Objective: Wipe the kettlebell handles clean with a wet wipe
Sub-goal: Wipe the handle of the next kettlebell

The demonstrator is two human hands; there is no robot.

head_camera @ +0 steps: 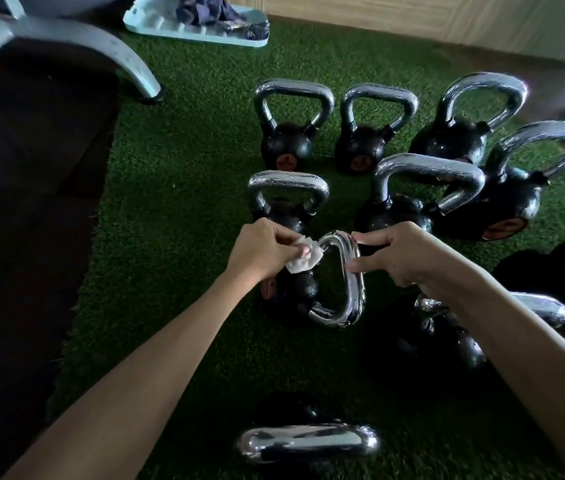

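Kettlebell handle is tipped sideways over the turf. The left hand pinches the wet wipe against its far corner, and the right hand grips its right bar. Other kettlebells crowd beyond and right of both hands; open turf lies to the left.

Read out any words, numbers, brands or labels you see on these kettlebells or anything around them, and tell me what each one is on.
Nothing here is readable.
Round orange marks on the kettlebells: several show, all too blurred to read.
Chrome handle, wet wipe, pale blue tray: no writing visible.
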